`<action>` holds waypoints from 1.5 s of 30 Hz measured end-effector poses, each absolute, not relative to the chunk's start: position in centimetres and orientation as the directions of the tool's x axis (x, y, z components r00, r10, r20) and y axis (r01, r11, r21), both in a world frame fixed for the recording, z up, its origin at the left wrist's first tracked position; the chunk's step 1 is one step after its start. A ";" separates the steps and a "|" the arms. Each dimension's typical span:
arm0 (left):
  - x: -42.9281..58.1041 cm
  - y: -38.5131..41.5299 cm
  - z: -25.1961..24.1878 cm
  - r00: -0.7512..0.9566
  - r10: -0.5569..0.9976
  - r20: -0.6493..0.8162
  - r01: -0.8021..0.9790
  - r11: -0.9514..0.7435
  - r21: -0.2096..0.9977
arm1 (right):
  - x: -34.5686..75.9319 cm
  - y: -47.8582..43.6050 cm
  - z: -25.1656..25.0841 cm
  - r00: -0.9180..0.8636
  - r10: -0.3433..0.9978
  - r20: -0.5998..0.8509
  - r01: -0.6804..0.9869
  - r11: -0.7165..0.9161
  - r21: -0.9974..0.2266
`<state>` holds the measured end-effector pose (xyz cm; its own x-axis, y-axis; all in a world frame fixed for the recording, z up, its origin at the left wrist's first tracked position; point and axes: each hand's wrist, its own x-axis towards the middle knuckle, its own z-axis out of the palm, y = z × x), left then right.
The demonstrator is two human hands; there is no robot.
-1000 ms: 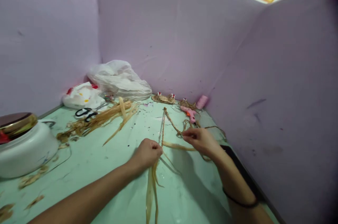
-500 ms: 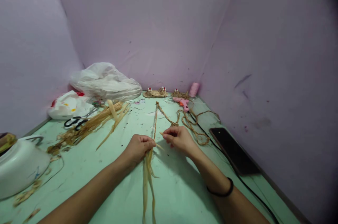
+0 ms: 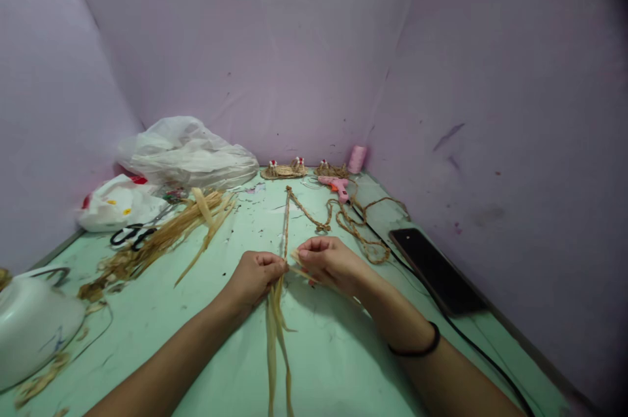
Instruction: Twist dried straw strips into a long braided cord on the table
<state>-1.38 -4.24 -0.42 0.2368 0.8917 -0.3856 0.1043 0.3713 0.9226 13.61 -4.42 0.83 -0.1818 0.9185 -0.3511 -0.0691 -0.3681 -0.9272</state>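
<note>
My left hand [image 3: 258,276] is closed, its thumb and fingers pinching the lower end of a thin braid [image 3: 287,224] of tan dried fiber. Loose fiber strands [image 3: 273,355] hang from below that grip toward me. Just right of it, my right hand [image 3: 336,265] pinches a pale fiber strip [image 3: 295,255] whose tip pokes out from the fingertips. Another short strand stretches from the left fingertips under the right hand. The braid runs up to a bend, then continues rightward as a braided cord [image 3: 350,227] lying in loose loops.
A pink glue gun [image 3: 336,185], a pink thread spool [image 3: 358,159] and woven slippers [image 3: 284,172] lie at the back. Right are a dark phone [image 3: 436,271] and black cable. Left are a fiber bundle [image 3: 167,234], black-handled scissors [image 3: 126,235], plastic bags [image 3: 191,155] and a white rounded object [image 3: 39,328].
My right hand has turned slightly, and its strip sits closer to the braid. The left hand keeps its pinch. The camera view has shifted a little.
</note>
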 end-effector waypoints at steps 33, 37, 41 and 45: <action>-1.5 -4.1 -0.6 0.268 0.897 -0.352 0.085 0.342 0.936 | 11.6 -4.7 -1.6 -0.057 0.951 -0.304 -0.011 -0.306 -0.952; -1.5 -4.2 -0.7 0.256 0.898 -0.357 0.087 0.347 0.934 | 11.8 -4.5 -1.6 0.009 0.951 -0.308 -0.123 -0.304 -0.945; -1.5 -4.2 -0.8 0.243 0.899 -0.365 0.077 0.357 0.931 | 12.5 -4.2 -1.6 0.061 0.981 -0.184 0.115 -0.190 -0.975; -1.5 -4.2 -0.8 0.245 0.898 -0.364 0.073 0.358 0.931 | 12.9 -4.3 -1.7 0.068 0.995 -0.077 0.301 -0.094 -0.949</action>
<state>-1.53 -4.16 -0.80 0.2454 0.8983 -0.3643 0.0732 0.3576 0.9310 12.90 -4.28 -1.71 0.0675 0.9947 -0.0773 0.3011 -0.0942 -0.9489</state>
